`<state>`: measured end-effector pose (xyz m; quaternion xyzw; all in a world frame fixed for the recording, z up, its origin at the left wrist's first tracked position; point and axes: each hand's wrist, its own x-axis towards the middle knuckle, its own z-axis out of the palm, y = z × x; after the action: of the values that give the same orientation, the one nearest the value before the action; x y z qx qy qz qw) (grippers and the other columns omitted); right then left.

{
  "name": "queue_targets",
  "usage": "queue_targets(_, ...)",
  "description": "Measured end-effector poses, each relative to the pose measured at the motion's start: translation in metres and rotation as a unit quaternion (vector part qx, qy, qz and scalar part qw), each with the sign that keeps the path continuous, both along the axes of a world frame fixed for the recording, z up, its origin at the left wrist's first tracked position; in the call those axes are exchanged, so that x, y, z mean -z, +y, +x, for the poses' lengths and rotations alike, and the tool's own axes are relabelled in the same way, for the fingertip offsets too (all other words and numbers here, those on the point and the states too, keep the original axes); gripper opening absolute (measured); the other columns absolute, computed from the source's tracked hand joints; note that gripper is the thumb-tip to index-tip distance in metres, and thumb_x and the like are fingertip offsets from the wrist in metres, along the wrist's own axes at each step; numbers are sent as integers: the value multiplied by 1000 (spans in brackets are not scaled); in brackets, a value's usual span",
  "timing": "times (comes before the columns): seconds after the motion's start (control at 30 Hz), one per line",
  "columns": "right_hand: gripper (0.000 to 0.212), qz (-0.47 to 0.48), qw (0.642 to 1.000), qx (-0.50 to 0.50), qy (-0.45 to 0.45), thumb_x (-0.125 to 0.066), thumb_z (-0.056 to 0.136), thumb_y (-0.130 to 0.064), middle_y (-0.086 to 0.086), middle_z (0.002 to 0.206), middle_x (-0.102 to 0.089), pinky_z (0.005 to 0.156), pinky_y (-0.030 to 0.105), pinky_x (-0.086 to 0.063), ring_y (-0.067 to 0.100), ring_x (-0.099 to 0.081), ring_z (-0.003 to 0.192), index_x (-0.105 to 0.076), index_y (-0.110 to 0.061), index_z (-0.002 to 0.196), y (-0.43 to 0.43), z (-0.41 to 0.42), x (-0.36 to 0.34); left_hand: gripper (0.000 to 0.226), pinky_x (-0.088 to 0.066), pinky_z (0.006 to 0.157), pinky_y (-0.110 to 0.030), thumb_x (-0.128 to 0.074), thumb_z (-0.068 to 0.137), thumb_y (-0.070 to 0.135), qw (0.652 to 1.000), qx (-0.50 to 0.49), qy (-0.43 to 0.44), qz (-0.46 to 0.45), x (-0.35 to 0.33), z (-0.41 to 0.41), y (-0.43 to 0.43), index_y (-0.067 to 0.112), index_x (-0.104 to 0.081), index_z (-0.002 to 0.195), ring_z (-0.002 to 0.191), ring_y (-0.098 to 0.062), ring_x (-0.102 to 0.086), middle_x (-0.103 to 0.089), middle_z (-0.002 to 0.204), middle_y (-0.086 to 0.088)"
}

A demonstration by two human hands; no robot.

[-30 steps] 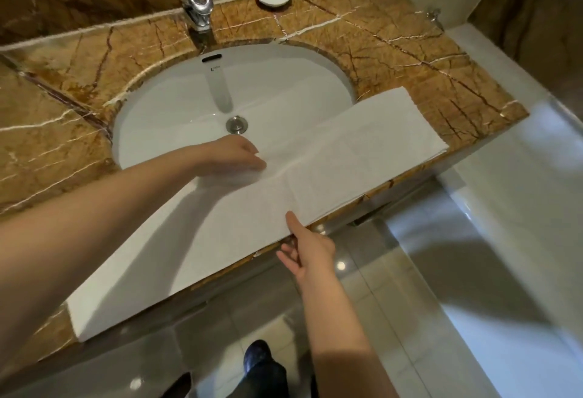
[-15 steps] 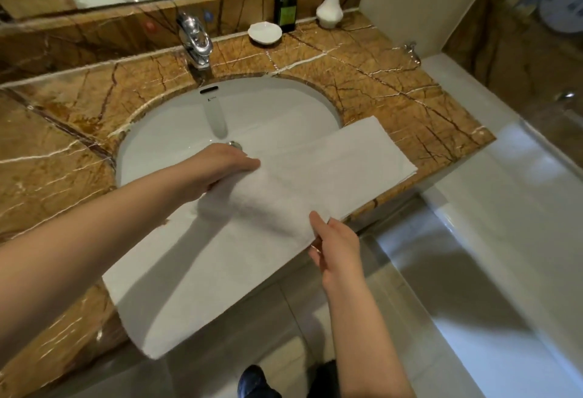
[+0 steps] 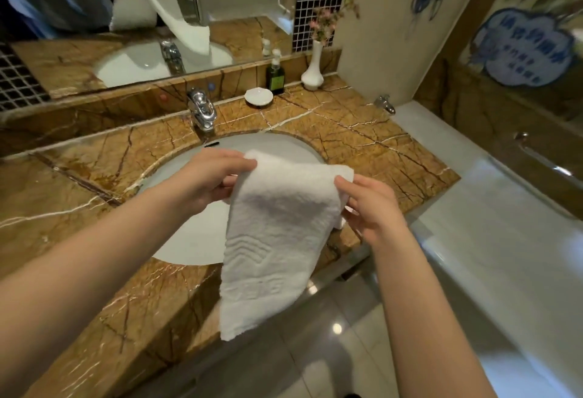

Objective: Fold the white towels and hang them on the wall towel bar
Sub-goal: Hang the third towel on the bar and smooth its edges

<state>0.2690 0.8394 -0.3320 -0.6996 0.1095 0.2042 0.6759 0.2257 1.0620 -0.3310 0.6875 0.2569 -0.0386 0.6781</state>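
Observation:
A white towel (image 3: 277, 233), folded into a long narrow strip, hangs in the air over the front of the sink. My left hand (image 3: 208, 183) pinches its upper left corner. My right hand (image 3: 369, 205) grips the upper right edge, thumb on top. The towel's lower end dangles past the counter's front edge. A wave pattern shows on the lower half. No wall towel bar shows clearly in view.
Below the towel is the white sink (image 3: 189, 239) set in a brown marble counter (image 3: 362, 138). A chrome tap (image 3: 202, 110), soap dish (image 3: 258, 96), green bottle (image 3: 275, 74) and white vase (image 3: 313, 72) stand behind. A mirror (image 3: 142, 18) is above, a white bathtub (image 3: 492, 208) to the right.
The towel lay flat across the sink and counter under my hands; now both hands have lifted it off, doubled into a narrower hanging strip. The view has tilted upward.

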Motion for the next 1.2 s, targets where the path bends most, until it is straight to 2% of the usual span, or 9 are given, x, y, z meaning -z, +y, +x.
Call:
queue_targets(0.13,15,-17,999,17,-32,-64,90,-13,17,95,-71,91,46,-51,42,-65,95,-68,-21,78,12,0,-36,2,-48,64,-26,-68,83,10,996,-75,-40,-31,-24,-9,-6,9,-68,82,54,-12,-57,-65,67,-1)
queue_targets(0.23,13,-11,999,14,-51,-60,92,-10,11,80,-68,69,33,-50,23,-62,70,-67,-13,82,22,3,-59,6,-53,70,-29,-68,83,12,993,-93,-65,-30,-44,-16,-5,8,-70,86,69,-19,-65,-70,81,-7)
queue_targets(0.33,10,-4,998,-2,-67,-60,92,-10,27,97,-66,73,37,-45,21,-51,74,-67,-7,85,34,9,-78,3,-52,71,-28,-68,83,12,990,-102,-98,-25,-67,-22,2,9,-69,83,72,-20,-67,-72,78,-4)
queue_targets(0.43,11,15,997,-13,-79,-60,92,-12,19,97,-69,94,48,-48,9,-40,76,-66,-13,84,46,13,-97,6,-51,71,-28,-68,83,13,986,-107,-128,-4,-91,-28,11,8,-71,84,78,-21,-70,-74,82,-6)
queue_targets(0.47,10,20,996,-14,-86,-60,93,-12,15,94,-69,94,47,-49,26,-56,105,-66,-13,85,51,16,-103,7,-52,72,-29,-68,83,13,984,-110,-138,3,-100,-30,14,9,-72,83,80,-22,-70,-74,84,-7)
queue_targets(0.5,11,29,995,-24,-94,-59,93,-11,10,89,-68,89,42,-51,16,-62,77,-66,-14,85,55,18,-110,7,-52,71,-29,-68,83,14,982,-113,-150,12,-108,-32,16,10,-73,81,81,-21,-71,-74,84,-7)
queue_targets(0.57,16,45,992,-44,-113,-58,94,-10,2,80,-65,74,31,-52,10,-57,69,-65,-15,80,64,24,-122,6,-54,71,-29,-68,83,14,978,-117,-170,25,-123,-37,20,12,-73,82,82,-21,-71,-74,85,-5)
queue_targets(0.9,21,97,969,-140,-177,-61,91,-9,1,70,-60,66,30,-44,15,-53,67,-63,-13,71,103,60,-170,16,-57,78,-32,-68,82,13,947,-232,-217,38,-177,-43,34,8,-69,97,86,-22,-71,-75,89,-6)
queue_targets(1.2,3,149,928,-298,-167,-67,86,-15,6,104,-69,72,29,-51,21,-64,96,-70,-14,88,155,100,-212,6,-56,63,-20,-67,82,10,890,-375,-252,59,-225,-56,33,9,-69,87,72,-15,-69,-74,77,-3)
